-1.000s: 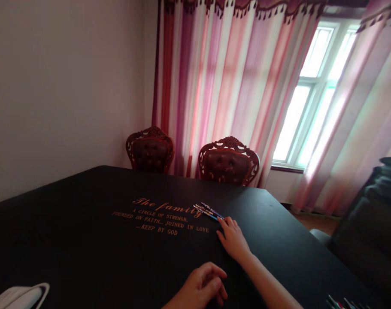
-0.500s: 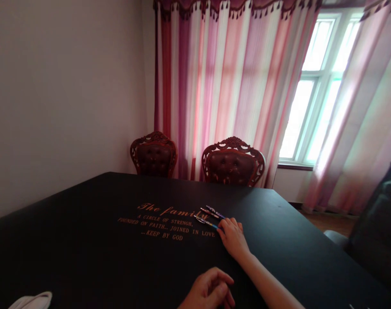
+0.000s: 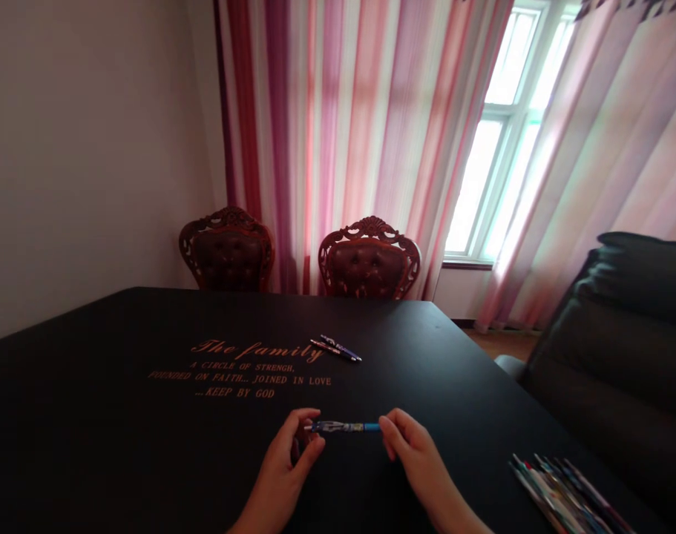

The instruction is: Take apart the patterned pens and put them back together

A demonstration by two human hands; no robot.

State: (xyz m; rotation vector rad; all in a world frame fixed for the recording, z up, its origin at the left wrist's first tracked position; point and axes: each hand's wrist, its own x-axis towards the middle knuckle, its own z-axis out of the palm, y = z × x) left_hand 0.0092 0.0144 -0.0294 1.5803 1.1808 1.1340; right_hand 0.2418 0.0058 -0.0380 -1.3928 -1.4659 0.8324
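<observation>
A blue pen (image 3: 343, 426) is held level just above the black table (image 3: 120, 415), close to me. My left hand (image 3: 285, 463) pinches its left end between thumb and fingers. My right hand (image 3: 412, 452) pinches its right, plain blue end. Two more pens (image 3: 336, 348) lie side by side farther out on the table, beside the orange lettering (image 3: 243, 368).
A bunch of several pens (image 3: 560, 493) lies at the table's near right edge. Two carved red chairs (image 3: 371, 259) stand at the far side before striped curtains. A dark sofa (image 3: 621, 334) stands close on the right.
My right hand has drawn one pen out of the group back toward me. My left hand has come up and taken its other end. The view has shifted right.
</observation>
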